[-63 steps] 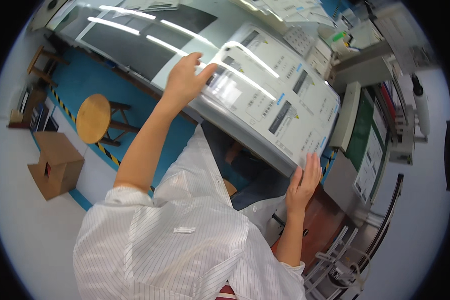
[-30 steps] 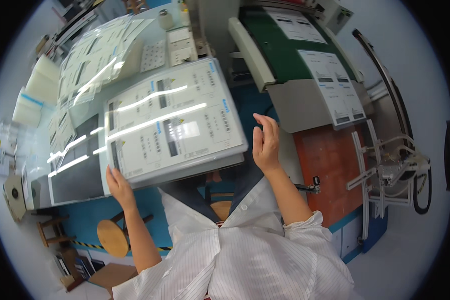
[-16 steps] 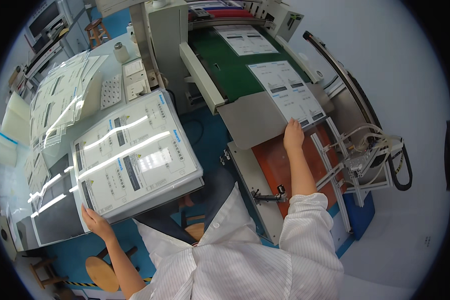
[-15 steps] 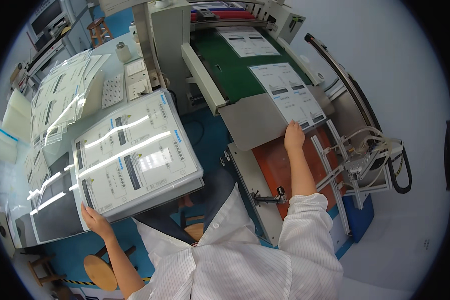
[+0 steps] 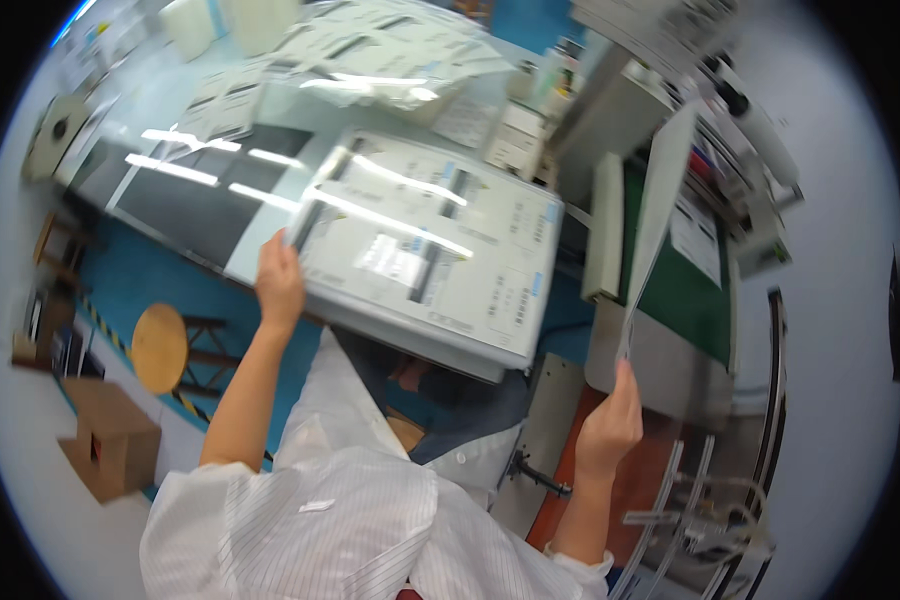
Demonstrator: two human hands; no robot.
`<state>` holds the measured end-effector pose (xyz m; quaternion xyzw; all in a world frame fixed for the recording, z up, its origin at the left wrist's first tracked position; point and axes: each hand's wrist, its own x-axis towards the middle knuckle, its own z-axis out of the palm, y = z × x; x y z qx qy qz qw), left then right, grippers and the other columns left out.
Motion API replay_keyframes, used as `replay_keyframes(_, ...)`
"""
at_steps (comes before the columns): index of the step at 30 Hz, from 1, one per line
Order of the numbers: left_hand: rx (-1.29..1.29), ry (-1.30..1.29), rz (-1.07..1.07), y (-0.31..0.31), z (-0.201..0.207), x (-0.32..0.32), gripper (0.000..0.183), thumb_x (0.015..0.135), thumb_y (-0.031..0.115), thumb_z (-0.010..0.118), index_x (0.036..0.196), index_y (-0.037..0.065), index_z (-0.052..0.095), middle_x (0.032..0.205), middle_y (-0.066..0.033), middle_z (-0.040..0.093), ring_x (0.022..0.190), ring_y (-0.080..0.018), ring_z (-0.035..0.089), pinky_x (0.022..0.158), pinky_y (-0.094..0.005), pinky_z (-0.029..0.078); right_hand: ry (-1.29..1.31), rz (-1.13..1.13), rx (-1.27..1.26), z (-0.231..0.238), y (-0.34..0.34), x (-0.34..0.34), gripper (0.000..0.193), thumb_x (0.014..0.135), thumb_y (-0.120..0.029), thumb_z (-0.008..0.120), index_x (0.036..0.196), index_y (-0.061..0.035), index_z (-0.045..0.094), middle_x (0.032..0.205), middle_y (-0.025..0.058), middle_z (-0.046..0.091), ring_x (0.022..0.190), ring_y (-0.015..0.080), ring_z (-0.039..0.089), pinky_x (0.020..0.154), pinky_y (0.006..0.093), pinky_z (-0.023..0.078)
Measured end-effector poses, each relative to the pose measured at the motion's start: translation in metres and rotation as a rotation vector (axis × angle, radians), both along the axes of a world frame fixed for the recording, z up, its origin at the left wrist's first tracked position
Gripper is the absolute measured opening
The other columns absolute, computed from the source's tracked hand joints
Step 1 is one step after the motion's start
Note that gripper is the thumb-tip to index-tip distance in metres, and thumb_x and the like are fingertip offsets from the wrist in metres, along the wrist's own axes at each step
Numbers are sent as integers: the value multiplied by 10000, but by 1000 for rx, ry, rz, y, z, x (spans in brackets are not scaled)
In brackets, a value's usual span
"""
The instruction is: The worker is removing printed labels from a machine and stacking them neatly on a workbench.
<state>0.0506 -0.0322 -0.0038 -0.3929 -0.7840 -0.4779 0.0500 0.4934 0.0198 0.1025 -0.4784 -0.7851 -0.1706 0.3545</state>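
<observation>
A thin printed sheet (image 5: 660,205) stands raised, nearly edge-on, above the machine's green belt. My right hand (image 5: 612,420) pinches its lower corner between thumb and fingers. On the glass-topped table lies a thick stack of clear sheets (image 5: 370,262) printed with black and blue panels. My left hand (image 5: 280,285) grips the near left corner of that stack, fingers pressed together at its edge. Another printed sheet (image 5: 695,240) lies flat on the green belt (image 5: 685,305), partly behind the raised one.
Loose printed sheets (image 5: 390,50) are heaped at the back of the table. Beyond the belt's end are a grey plate (image 5: 670,365) and an orange board (image 5: 650,450), with a metal frame (image 5: 670,500) beside them. A round wooden stool (image 5: 160,345) and an open cardboard box (image 5: 115,435) stand on the left.
My right hand has lifted the printed sheet off the belt's end and tilted it up. My head has turned left, so the table sits more central. My left hand stays at the stack's corner.
</observation>
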Motion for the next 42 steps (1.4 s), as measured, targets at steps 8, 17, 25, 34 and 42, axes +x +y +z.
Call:
replay_keyframes(8, 2, 343, -6, -16, 52, -1, 360, 940, 167, 507, 1242, -27, 534, 1120, -199, 589, 1059, -322, 554, 925, -382, 434, -235, 489, -120, -39, -26, -63, 315, 828, 71, 561, 1107, -20, 674, 1139, 175, 658, 1067, 334, 641, 950, 456, 502)
replay_keyframes(17, -25, -1024, -454, -27, 74, -54, 357, 942, 253, 594, 1108, -59, 651, 817, -52, 642, 702, -86, 561, 636, -234, 456, -201, 390, -118, -35, -20, -87, 347, 843, 75, 520, 1144, -25, 663, 1200, 163, 633, 1152, 348, 584, 1021, 474, 430)
replay_keyframes(25, -78, -496, -304, -21, 49, -58, 285, 776, 109, 657, 1032, -17, 670, 742, -46, 632, 698, -131, 597, 652, -275, 487, -77, 279, -319, -60, -20, -101, 362, 848, 75, 526, 1166, -39, 655, 1242, 152, 613, 1215, 362, 528, 1063, 455, 376)
replay_keyframes(34, -85, -341, -312, -6, 38, -67, 293, 772, 109, 696, 1034, -19, 671, 773, -62, 642, 675, -121, 577, 648, -267, 485, 375, 89, -554, -54, -14, -97, 529, 835, -10, 646, 1345, -31, 508, 1358, 146, 514, 1238, 276, 503, 1053, 359, 364)
replay_keyframes(42, -135, -391, -351, -7, 43, -60, 248, 890, 103, 656, 1112, -9, 647, 799, 38, 546, 719, -46, 492, 639, -189, 413, 862, 121, -880, -80, -19, -76, 676, 821, -27, 690, 1424, -21, 384, 1371, 162, 467, 1270, 253, 460, 1054, 399, 371)
